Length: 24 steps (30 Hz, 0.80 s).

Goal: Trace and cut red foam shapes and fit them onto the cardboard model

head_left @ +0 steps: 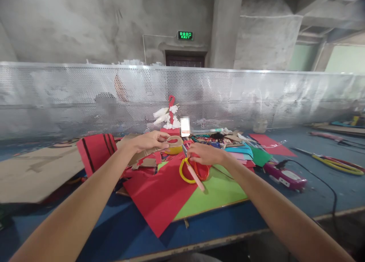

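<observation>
My left hand [152,141] is closed, its thumb and fingers pinching the left edge of a brown cardboard ring [178,143]. Just beneath the ring is a yellow band [174,151], possibly a tape roll. My right hand [205,154] is closed around the middle of scissors whose loops are yellow and red [182,172]; the pivot is hidden by the fingers. A slim pink handle [196,177] slants down beside the loops; I cannot tell what it belongs to. Under both hands lie red paper [159,195] and a green sheet [219,193].
A red box with black stripes [96,151] and flat cardboard [42,167] stand left. Behind are a red-and-white decoration [171,117] and a perforated metal screen [137,87]. At right lie a purple device [285,176] with a black cord and another pair of scissors [336,165].
</observation>
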Each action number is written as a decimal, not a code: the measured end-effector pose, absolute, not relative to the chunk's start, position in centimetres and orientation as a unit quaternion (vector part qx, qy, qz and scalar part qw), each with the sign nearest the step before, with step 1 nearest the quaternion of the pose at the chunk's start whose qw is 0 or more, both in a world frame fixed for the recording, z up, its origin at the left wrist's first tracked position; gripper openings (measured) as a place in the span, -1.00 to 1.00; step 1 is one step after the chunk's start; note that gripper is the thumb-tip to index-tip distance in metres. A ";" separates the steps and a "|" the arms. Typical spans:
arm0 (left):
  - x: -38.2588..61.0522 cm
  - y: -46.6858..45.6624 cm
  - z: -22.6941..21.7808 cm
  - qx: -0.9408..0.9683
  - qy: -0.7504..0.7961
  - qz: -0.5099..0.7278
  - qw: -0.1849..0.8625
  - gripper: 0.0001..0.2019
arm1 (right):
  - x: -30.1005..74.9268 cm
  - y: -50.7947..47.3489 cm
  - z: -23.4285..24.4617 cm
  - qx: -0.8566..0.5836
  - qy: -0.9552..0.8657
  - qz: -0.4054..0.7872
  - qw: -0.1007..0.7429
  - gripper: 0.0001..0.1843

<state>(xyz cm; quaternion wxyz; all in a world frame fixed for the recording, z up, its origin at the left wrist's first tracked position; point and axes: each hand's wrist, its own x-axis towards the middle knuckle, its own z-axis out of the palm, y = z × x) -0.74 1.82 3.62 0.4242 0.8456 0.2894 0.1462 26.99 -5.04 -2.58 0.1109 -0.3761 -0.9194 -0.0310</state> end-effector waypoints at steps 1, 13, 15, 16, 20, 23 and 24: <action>-0.7 1.8 3.6 0.849 0.286 0.143 0.421 -0.53 | 26.9 -5.3 -2.4 -0.368 -0.922 -0.017 0.118 -0.81; -0.7 2.3 3.2 0.843 0.295 0.148 0.424 -0.46 | 21.1 -12.3 -0.6 -0.287 -0.928 0.233 -0.034 -0.50; -0.6 2.4 3.0 0.837 0.292 0.157 0.435 -0.48 | 19.4 -13.3 -1.1 -0.233 -0.938 0.249 -0.066 -0.57; -0.6 2.5 3.0 0.834 0.288 0.156 0.445 -0.50 | 18.9 -13.6 -1.2 -0.223 -0.940 0.248 -0.068 -0.59; -0.6 2.5 2.8 0.834 0.267 0.153 0.458 -0.62 | 19.1 -13.7 -1.1 -0.241 -0.943 0.225 -0.029 -0.62; -0.7 2.6 2.8 0.842 0.262 0.152 0.446 -0.61 | 20.0 -13.2 -1.0 -0.251 -0.940 0.230 -0.029 -0.66; -0.7 2.6 2.8 0.843 0.264 0.151 0.444 -0.59 | 20.2 -13.2 -0.9 -0.254 -0.939 0.228 -0.033 -0.67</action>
